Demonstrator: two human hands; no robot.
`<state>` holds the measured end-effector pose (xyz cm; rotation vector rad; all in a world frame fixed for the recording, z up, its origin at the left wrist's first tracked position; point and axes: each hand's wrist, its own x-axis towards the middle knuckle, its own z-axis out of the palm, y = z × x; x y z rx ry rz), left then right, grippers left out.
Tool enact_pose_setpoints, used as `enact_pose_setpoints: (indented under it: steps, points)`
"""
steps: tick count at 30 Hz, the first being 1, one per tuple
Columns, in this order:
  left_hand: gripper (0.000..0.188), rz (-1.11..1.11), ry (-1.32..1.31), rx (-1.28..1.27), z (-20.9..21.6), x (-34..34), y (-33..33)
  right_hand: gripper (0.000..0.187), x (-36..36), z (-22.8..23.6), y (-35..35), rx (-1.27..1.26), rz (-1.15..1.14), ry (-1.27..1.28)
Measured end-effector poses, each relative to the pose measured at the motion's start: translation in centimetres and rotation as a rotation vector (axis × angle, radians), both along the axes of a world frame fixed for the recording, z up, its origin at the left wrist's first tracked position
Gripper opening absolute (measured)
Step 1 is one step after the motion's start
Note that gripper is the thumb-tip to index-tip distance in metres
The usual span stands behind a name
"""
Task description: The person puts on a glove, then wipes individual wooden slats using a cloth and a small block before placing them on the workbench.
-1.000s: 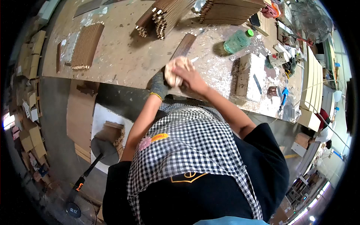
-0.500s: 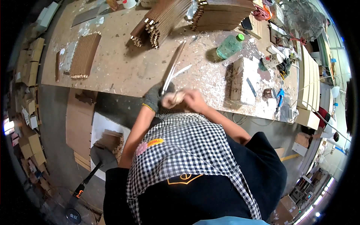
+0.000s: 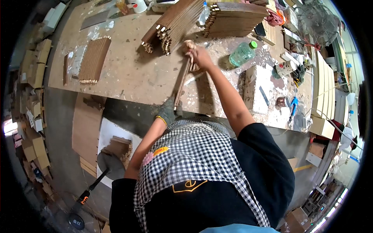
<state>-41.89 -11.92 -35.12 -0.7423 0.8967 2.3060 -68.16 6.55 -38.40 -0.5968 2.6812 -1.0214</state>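
Observation:
A narrow brown wooden strip [image 3: 181, 86] slants away from me over the near edge of the workbench. Its near end is in my left hand [image 3: 168, 111], which wears a dark grey glove and is closed on it. My bare right hand [image 3: 201, 58] is at the strip's far end, fingers closed around a crumpled beige rag [image 3: 190, 44] that appears to press on the strip. Beyond my right hand lie a large stack of brown strips with pale ends [image 3: 171, 23] and a second stack [image 3: 237, 19]. Part of a pale sliver shows beside the strip.
A paint-spattered workbench [image 3: 128, 73] spreads before me. Toward the right are a green-capped bottle [image 3: 241, 54], a white spattered block [image 3: 256, 87], a cup [image 3: 285, 68] and a blue-handled tool [image 3: 293, 105]. A row of strips [image 3: 94, 60] lies at left. Below stands a dark round fan [image 3: 110, 165].
My right hand has moved away from me with the rag, from beside my left hand to the strip's far end. My left hand still grips the near end, slightly lower in view.

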Motion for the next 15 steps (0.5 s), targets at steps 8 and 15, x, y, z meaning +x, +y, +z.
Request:
enact_pose_setpoints:
  steps: [8, 15]
  points:
    - [0.025, -0.376, 0.259, -0.223, 1.1, -0.7, -2.7, 0.018, 12.0, 9.8, -3.4, -0.208, 0.197, 0.592]
    - [0.049, -0.829, 0.436, -0.462, 13.0, 1.9, -8.1, 0.016, 12.4, 14.8, 0.0, -0.099, 0.245, 0.655]
